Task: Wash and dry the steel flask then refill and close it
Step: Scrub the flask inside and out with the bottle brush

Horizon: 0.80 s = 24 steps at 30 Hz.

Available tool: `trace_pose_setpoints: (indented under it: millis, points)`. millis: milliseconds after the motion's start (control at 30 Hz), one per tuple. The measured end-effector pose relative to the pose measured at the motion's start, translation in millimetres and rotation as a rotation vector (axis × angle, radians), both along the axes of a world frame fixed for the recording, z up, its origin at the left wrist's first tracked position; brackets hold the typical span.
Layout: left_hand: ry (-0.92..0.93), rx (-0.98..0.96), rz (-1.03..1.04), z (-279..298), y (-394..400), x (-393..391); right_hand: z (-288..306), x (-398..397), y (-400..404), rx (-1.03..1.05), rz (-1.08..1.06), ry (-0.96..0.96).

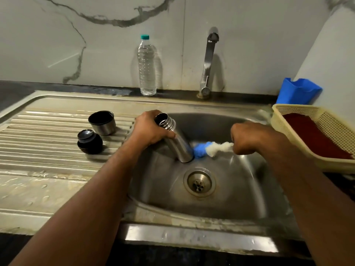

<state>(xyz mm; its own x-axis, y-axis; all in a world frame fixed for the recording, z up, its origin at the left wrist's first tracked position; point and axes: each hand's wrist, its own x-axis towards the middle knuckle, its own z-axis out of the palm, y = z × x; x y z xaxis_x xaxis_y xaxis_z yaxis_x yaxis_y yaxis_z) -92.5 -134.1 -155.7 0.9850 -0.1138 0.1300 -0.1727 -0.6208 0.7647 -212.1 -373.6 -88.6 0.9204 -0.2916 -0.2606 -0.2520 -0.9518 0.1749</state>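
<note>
washing looks to be the step in hand: the left hand (151, 129) is the grip on the steel flask (175, 140), fingers wrapped and pressed together around its upper body just below the threaded neck, holding it tilted over the sink (240, 189) with its open mouth above the grip and its base below it, low in the basin. the right hand (247, 137) is closed in a fist around one end of a blue and white brush (209, 149), whose blue tip touches the flask's base, well below the left grip. i judge the outside is being scrubbed; the next move calls for working the brush along the wall or into the mouth, then a rinse under the tap (208, 62), which shows no water running. to the left of the grip, apart on the drainboard, stand the cup (102, 122) and the black stopper (89, 141). beyond the grip, on the counter by the wall, stands a water bottle (147, 66), likely for the refill
</note>
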Motion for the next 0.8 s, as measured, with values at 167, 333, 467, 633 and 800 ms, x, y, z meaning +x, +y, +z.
trace_pose_setpoints:
  millis: [167,333,467,633,800]
  points:
    - [0.109,-0.069,0.001,1,3,1,11,1,-17,0.002,-0.034,-0.123]
    - [0.205,-0.219,0.001,-2,-1,-8,56,-18,-29,0.186,-0.024,-0.316]
    - [0.213,-0.212,-0.002,-5,-2,-6,55,-27,-13,0.523,-0.017,-0.235]
    - [0.174,0.224,-0.069,-8,-3,-9,7,-21,2,0.609,-0.095,-0.032]
    - [0.222,0.403,-0.111,-13,-3,-9,-27,-23,0,0.418,-0.014,-0.012]
